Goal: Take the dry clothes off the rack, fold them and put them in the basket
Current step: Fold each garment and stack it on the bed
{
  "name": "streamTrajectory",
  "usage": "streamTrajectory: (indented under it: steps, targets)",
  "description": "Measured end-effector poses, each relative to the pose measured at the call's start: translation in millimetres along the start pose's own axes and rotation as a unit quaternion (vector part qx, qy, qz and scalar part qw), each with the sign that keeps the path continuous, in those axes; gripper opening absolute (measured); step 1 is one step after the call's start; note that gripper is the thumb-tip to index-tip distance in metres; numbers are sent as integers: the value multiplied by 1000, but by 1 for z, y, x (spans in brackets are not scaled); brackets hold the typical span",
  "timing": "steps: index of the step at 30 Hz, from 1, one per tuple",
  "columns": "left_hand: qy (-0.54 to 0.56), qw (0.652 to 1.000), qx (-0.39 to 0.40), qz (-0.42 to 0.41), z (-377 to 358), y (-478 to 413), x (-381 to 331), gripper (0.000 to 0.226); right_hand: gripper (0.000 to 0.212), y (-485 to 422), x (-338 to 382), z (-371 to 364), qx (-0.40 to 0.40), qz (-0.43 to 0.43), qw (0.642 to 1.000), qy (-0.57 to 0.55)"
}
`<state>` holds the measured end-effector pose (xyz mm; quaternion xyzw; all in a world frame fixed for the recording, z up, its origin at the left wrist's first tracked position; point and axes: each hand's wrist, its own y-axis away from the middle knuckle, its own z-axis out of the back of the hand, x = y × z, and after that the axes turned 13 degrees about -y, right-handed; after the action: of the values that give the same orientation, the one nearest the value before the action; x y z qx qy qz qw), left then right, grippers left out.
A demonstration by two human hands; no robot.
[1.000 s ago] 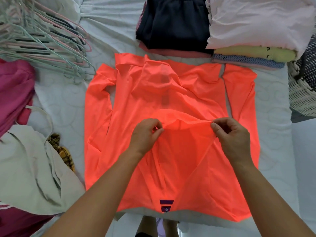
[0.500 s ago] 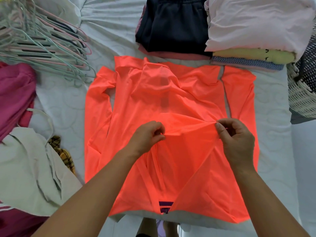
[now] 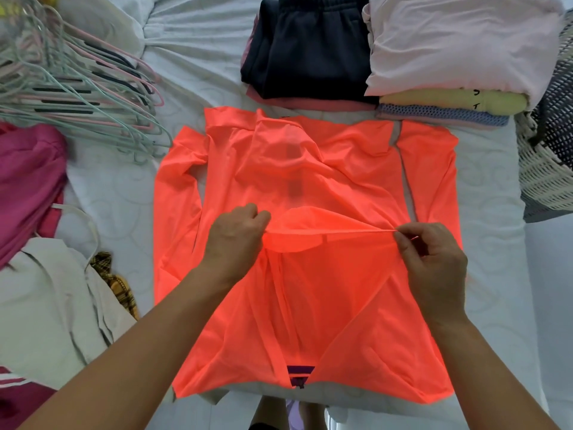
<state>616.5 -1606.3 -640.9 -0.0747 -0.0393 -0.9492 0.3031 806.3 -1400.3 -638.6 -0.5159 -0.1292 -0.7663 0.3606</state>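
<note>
One orange jacket [image 3: 310,169] flat mid-bed [image 3: 192,41], middle fold pinched taut by two hands: left hand [image 3: 235,240] with fingers curled on the cloth, right hand [image 3: 434,262] with thumb and forefinger clamped on it. Two folded piles beyond, dark stack [image 3: 310,51] at 12 o'clock and pale stack [image 3: 459,41] at 1; one basket [image 3: 539,175] at 3, hangers [image 3: 77,82] at 10.

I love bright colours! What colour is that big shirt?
Bright neon orange shirt, clearest in the head view.

Right edge cuts the basket [image 3: 543,178] — left edge, the hangers [image 3: 66,102].
</note>
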Motion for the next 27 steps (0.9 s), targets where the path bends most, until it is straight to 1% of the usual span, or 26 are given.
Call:
streamTrajectory:
  steps: [1,3,5,7,9,11,15,17,20,21,22,23,24,26,27]
  targets:
    - [-7,999,10,31,0,4,0,8,9,1,-1,1,-5,0,1000,-2]
    - [46,994,32,94,-2,14,0,2,10,2,-2,2,-6,2,1000,-1]
    - [135,974,45,178,0,20,2,6,8,4,-3,2,5,5,1000,1]
    - [187,954,16,233,4,23,1,12,8,6,-4,0,19,11,1000,6]
    - [206,950,-27,235,9,27,-2,14,8,6,-4,-2,34,19,999,15]
    - [237,946,-49,215,7,36,-3,13,9,9,-3,-2,42,31,998,17]
    - [324,921,-96,196,-14,68,-3,17,9,32,-6,0,85,51,995,30]
    - [329,923,-72,186,-29,93,-6,18,10,50,-19,0,126,35,991,42]
    - [307,928,23,208,-54,128,-10,20,16,77,-41,-2,210,-17,975,75]
    - [301,928,54,214,-58,134,-11,23,12,83,-45,-2,228,-31,969,92]
    - [305,922,70,229,-61,138,-11,27,15,86,-48,-2,237,-41,965,108]
    - [324,906,77,259,-61,137,-11,31,21,86,-49,-3,235,-52,964,118]
    - [351,883,74,302,-59,134,-11,33,26,84,-50,-6,223,-72,965,115]
    - [383,843,59,374,-52,120,-13,27,32,72,-48,-14,183,-121,972,83]
    - [386,832,64,394,-50,112,-12,27,35,64,-47,-20,164,-139,974,68]
